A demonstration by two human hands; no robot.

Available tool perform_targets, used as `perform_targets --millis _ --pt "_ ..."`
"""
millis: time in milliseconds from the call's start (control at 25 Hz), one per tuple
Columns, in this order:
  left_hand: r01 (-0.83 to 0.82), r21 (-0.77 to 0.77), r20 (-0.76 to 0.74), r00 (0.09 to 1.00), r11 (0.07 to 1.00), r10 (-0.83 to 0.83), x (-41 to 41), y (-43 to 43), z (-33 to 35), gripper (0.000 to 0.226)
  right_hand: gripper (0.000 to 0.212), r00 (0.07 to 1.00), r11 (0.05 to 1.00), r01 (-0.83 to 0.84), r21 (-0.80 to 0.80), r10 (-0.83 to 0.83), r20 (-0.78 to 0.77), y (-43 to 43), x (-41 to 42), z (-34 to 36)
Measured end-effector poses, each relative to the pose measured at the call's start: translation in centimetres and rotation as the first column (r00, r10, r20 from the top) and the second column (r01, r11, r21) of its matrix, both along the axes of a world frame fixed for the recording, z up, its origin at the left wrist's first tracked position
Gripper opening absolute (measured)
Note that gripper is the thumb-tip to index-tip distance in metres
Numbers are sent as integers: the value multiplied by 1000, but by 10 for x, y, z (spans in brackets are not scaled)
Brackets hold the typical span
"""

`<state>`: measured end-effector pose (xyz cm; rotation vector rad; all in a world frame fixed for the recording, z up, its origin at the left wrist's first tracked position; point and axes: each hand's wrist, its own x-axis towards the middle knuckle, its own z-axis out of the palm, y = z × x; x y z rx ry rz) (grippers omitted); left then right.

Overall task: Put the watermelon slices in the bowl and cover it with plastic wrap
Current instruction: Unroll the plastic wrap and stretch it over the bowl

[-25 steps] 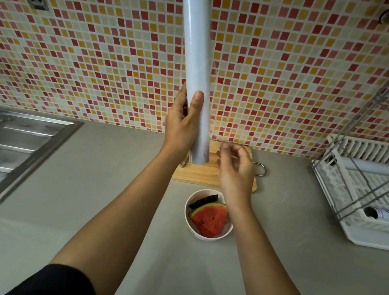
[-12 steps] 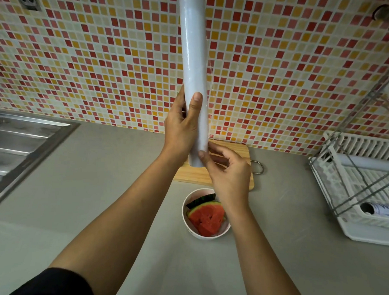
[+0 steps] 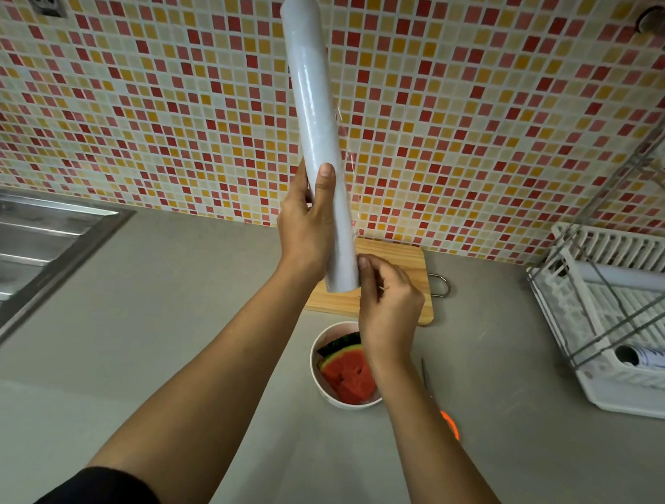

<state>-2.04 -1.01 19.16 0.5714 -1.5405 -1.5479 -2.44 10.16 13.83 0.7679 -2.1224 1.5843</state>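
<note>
roll held up over the filled bowl

closest to you, a dark sleeve (image 3: 103, 489) covers your left upper arm, and both bare forearms reach out over the grey counter (image 3: 168, 321). a knife (image 3: 449, 422) with an orange handle lies on the counter just right of your right forearm, which hides part of it. beyond it sits the white bowl (image 3: 315, 350), with the watermelon slices (image 3: 350, 374) inside, red flesh up and dark rind at the far side; your right wrist crosses over the bowl's right edge.

your right hand (image 3: 389, 304) is curled, thumb tip against the lower right edge of the roll of plastic wrap (image 3: 317, 137); you cannot tell whether any film is caught between the fingertips. a wooden cutting board (image 3: 398, 277) lies flat behind the bowl, under that hand. your left hand (image 3: 305, 224) grips the roll's lower part, thumb laid along its front. the roll stands nearly upright, top leaning slightly left, with a thin strip of loose film showing along its right side.

far off, a sink (image 3: 26, 246) sits left, a white dish rack (image 3: 603, 393) right, and the tiled wall (image 3: 139, 110) behind.
</note>
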Motion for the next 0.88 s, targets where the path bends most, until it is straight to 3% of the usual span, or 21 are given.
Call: perform_targets --millis 200,480,640,880 --pt "37 32 -25 999 999 -36 1 -3 3 22 48 919 961 -243 -133 272 285 2 3 1" --pt "55 142 -97 994 988 -42 -1 0 6 25 31 973 975 -116 -192 150 175 -10 5 5" --pt "53 87 -51 997 995 -49 2 -1 1 34 33 977 988 -97 -121 118 180 -9 3 5" --pt "63 142 -50 997 988 -57 7 -7 -6 35 35 944 973 -180 -146 212 252 -5 4 5"
